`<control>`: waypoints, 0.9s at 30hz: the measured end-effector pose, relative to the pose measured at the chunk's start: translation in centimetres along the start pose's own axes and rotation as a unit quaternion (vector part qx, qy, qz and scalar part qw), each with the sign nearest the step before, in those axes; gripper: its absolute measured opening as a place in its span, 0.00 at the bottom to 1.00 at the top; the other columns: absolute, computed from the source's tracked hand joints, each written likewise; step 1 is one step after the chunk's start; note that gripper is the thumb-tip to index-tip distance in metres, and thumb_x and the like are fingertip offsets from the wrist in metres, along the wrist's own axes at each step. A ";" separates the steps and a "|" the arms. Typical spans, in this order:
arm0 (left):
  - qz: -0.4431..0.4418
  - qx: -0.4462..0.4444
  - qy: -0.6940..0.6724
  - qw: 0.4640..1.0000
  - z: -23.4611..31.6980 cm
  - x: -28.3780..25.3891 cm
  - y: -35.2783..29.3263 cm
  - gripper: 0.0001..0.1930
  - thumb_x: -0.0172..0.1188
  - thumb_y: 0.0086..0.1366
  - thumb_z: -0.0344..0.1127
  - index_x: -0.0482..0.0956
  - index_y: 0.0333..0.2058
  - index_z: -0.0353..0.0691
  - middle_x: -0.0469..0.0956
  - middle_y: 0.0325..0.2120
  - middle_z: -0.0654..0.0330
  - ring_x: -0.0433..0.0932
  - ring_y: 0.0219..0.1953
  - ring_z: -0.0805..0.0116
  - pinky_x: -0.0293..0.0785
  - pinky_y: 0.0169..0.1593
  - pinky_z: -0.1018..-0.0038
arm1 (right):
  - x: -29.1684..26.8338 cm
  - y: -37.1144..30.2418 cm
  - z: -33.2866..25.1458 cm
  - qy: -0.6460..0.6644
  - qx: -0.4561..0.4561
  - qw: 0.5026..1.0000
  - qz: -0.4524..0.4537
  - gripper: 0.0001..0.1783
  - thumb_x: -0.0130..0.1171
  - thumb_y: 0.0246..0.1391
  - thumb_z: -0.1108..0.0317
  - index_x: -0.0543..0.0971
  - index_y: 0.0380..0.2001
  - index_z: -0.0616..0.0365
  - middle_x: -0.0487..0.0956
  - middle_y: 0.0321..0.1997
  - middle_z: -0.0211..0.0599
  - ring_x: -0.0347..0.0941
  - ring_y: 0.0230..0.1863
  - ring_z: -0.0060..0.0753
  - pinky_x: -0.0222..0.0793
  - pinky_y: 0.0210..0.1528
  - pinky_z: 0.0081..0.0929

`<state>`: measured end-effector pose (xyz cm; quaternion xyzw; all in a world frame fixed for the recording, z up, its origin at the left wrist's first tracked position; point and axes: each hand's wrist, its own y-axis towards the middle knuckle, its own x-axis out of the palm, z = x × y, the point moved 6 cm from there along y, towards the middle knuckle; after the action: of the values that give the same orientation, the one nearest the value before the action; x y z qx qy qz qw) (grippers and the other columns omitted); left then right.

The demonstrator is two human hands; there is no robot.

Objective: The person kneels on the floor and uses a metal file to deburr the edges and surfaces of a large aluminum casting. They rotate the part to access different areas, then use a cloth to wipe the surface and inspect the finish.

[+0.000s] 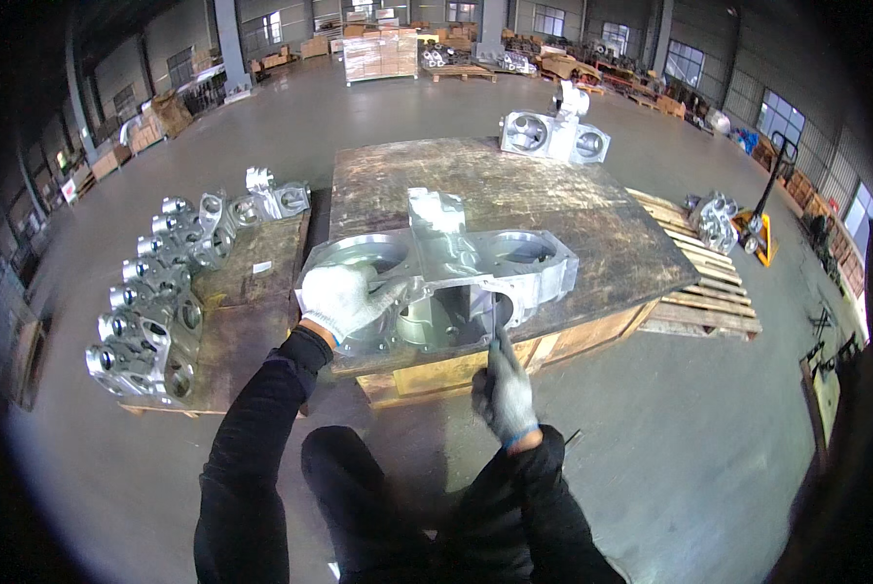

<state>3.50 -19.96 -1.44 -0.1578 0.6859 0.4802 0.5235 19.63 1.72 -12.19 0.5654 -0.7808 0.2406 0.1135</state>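
A large silvery metal casting [446,255] with two wide round bores lies at the near edge of a worn wooden tabletop [388,175]. My left hand [341,300], in a pale knit glove, grips the casting's left side by the near wall; some fingertips are hidden. Gloved as well, my right hand [505,394] is closed round a thin dark rod-like tool [498,326]. The tool points up to the opening in the casting's near right side. Its exact kind cannot be made out, nor whether its tip touches the metal.
Another casting [553,136] stands at the table's far right corner. On a lower wooden platform [247,302] to the left, several similar castings [154,302] sit in a row. A slatted pallet [704,277] and a yellow pallet jack [763,238] are at the right.
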 end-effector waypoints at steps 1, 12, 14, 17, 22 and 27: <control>0.010 0.003 -0.006 1.000 0.1 -0.3 0.0 0.34 0.54 0.67 0.72 0.89 0.36 0.44 0.85 0.23 0.52 0.84 0.25 0.52 0.79 0.31 0.58 | 0.0 0.6 -0.4 0.017 -0.014 1.000 -0.020 0.33 0.50 0.75 0.57 0.59 0.78 0.37 0.65 0.22 0.22 0.61 0.16 0.18 0.55 0.15 0.19; 0.024 0.028 0.075 0.997 -1.3 0.0 0.8 0.29 0.62 0.64 0.67 0.91 0.34 0.45 0.81 0.18 0.51 0.83 0.22 0.48 0.78 0.29 0.57 | -3.8 -5.6 6.1 -0.370 -0.102 0.923 0.045 0.34 0.50 0.70 0.67 0.58 0.77 0.58 0.85 0.40 0.59 0.86 0.38 0.42 0.79 0.41 0.36; 0.032 0.057 0.079 0.995 -1.5 0.1 0.9 0.27 0.62 0.64 0.66 0.91 0.34 0.45 0.81 0.18 0.51 0.83 0.22 0.48 0.78 0.29 0.58 | -2.0 -4.2 6.5 -0.399 -0.195 0.896 0.001 0.35 0.54 0.68 0.68 0.61 0.76 0.56 0.86 0.49 0.55 0.86 0.41 0.40 0.81 0.42 0.34; 0.028 0.043 0.030 0.998 -2.3 0.4 0.8 0.24 0.64 0.65 0.62 0.90 0.34 0.45 0.83 0.20 0.51 0.83 0.25 0.47 0.79 0.31 0.57 | -0.3 -2.9 9.9 -0.049 -0.098 0.981 -0.161 0.34 0.59 0.67 0.66 0.65 0.75 0.53 0.84 0.58 0.48 0.84 0.38 0.33 0.81 0.38 0.29; 0.016 0.002 0.031 0.999 -3.5 1.5 0.7 0.20 0.64 0.68 0.55 0.90 0.36 0.44 0.84 0.25 0.49 0.84 0.28 0.48 0.77 0.33 0.57 | 3.0 -3.8 12.6 0.142 0.152 0.951 -0.228 0.29 0.57 0.73 0.57 0.68 0.73 0.44 0.73 0.29 0.25 0.67 0.21 0.16 0.65 0.22 0.21; 0.057 0.020 0.032 0.998 -3.5 1.4 0.9 0.23 0.66 0.66 0.57 0.89 0.34 0.40 0.82 0.23 0.46 0.83 0.26 0.45 0.77 0.32 0.56 | 7.3 2.8 2.6 0.109 -0.172 0.973 -0.109 0.21 0.53 0.74 0.55 0.78 0.63 0.51 0.70 0.24 0.21 0.61 0.18 0.15 0.55 0.19 0.18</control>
<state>0.34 -22.04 -2.22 -0.1232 0.7194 0.4902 0.4765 14.82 -4.98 -11.84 0.5892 -0.7271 0.1491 0.3192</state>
